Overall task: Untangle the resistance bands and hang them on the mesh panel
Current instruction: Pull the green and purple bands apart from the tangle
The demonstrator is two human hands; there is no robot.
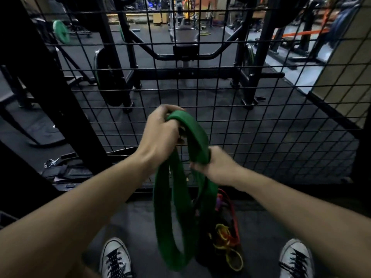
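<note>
A wide green resistance band [170, 217] hangs in long loops in front of me, just before the black mesh panel [251, 109]. My left hand [160, 131] grips the band's top fold, fingers curled over it. Lower and to the right, my right hand [214, 167] grips another part of the same band. A tangled pile of red, yellow and purple bands [226, 239] lies on the floor between my feet, partly hidden behind the green loops. A thin dark strap hangs among the green loops.
A black rack post [50, 87] stands at the left of the panel. Straps and a metal clip [49, 163] lie on the floor at the left. Beyond the mesh are a bench, a rack frame and weight plates. My two sneakers [115, 257] stand on dark rubber flooring.
</note>
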